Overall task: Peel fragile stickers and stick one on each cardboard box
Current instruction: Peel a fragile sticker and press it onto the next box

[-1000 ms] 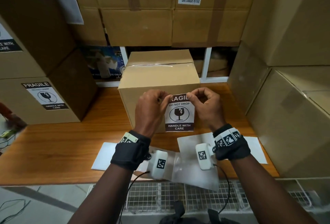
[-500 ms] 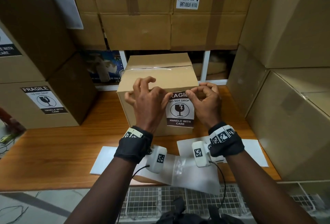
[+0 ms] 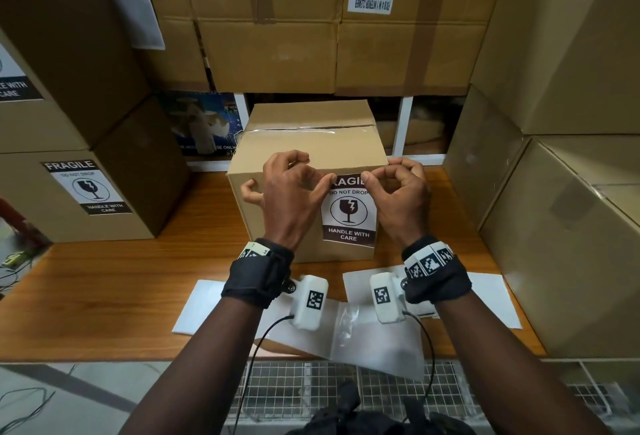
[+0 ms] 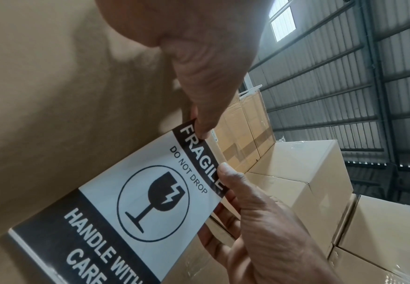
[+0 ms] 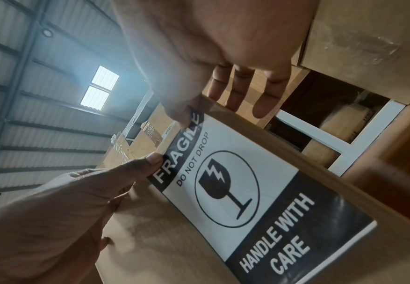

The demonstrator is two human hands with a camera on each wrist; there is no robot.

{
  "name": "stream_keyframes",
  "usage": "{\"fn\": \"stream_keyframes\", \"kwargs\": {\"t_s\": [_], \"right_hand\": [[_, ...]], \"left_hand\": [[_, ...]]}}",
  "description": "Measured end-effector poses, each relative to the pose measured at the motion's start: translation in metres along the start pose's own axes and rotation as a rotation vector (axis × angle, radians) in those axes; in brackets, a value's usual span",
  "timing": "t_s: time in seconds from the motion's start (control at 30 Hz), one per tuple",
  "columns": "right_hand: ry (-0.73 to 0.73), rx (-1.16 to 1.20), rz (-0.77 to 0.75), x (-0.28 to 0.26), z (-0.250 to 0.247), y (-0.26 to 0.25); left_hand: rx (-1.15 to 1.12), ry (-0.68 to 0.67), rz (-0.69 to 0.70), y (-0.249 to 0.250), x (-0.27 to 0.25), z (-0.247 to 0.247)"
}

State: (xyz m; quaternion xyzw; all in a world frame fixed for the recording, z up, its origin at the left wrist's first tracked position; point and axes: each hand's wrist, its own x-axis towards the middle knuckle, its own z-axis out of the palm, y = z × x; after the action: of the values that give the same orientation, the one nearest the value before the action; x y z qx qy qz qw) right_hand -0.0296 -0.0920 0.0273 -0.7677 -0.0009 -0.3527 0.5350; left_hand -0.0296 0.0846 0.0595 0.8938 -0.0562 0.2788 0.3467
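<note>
Pinching sticker (image 3: 349, 214) against box (image 3: 304, 143)

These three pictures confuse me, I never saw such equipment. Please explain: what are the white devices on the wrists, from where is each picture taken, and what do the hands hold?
No machine works here: a person uses two bare hands. The white devices are small cameras strapped to each wrist; a third camera sits on the head. The wide picture is the head view, looking down at a wooden table. The other two look along each hand at its fingers.

On the table stands a cardboard box, with white backing sheets lying in front of it. The left hand and the right hand each pinch a top corner of a fragile sticker against the box's front face. Its lower part seems to lie flat on the box already.
</note>
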Motion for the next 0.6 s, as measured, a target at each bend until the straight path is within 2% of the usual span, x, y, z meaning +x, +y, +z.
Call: {"fn": "stream_keyframes", "kwargs": {"t_s": [0.6], "right_hand": [[0.008, 0.001, -0.003, 0.0011, -0.0029, 0.0001]], "left_hand": [[0.019, -0.062, -0.026, 0.0043, 0.0026, -0.0037]]}}
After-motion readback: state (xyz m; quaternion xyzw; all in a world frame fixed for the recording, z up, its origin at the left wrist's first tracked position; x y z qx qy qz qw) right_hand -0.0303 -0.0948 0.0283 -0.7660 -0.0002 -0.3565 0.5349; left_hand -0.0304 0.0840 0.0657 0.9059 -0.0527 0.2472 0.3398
